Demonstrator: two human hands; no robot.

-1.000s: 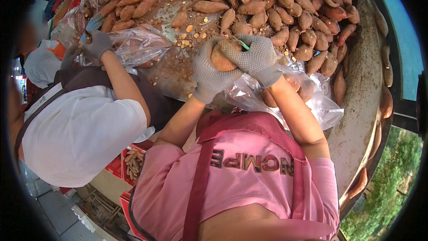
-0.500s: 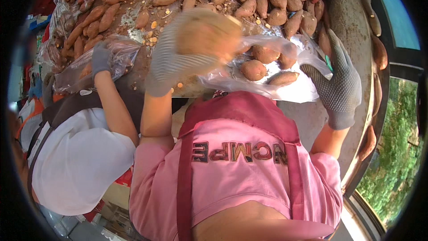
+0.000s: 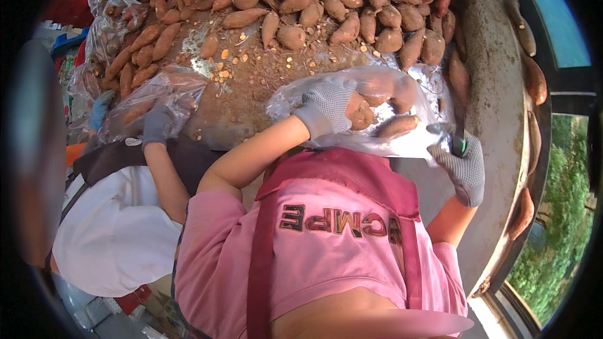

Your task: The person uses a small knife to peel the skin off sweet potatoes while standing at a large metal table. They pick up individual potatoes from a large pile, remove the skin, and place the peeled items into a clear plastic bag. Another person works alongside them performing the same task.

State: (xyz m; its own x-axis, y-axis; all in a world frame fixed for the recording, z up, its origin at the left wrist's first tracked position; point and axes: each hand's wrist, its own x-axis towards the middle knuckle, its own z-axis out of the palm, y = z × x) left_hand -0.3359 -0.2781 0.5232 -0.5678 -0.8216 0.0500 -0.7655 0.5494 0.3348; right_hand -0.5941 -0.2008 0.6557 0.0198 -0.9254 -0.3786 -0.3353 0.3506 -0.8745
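My left hand (image 3: 325,107), in a grey dotted glove, is closed round a brown sweet potato (image 3: 360,115) at the clear plastic bag (image 3: 289,95). Several more sweet potatoes lie in that bag, among them a long one (image 3: 398,127) near its front edge. At the bag's right side is my right hand (image 3: 461,164), also gloved, its fingers curled. A slim tool with a green part (image 3: 462,146) sits between its thumb and fingers; what kind it is I cannot make out. Whether these fingers also touch the bag is unclear.
A large heap of sweet potatoes (image 3: 352,0) covers the far side of the soil-strewn table (image 3: 239,103). Small orange slices (image 3: 225,54) are scattered there. To my left, a co-worker's gloved hand (image 3: 157,124) is at another plastic bag (image 3: 179,91). Single sweet potatoes (image 3: 535,81) line the right ledge.
My left hand has moved right with a sweet potato, from over the table to the bag. My right hand has shifted down and left, its spread fingers now curled.
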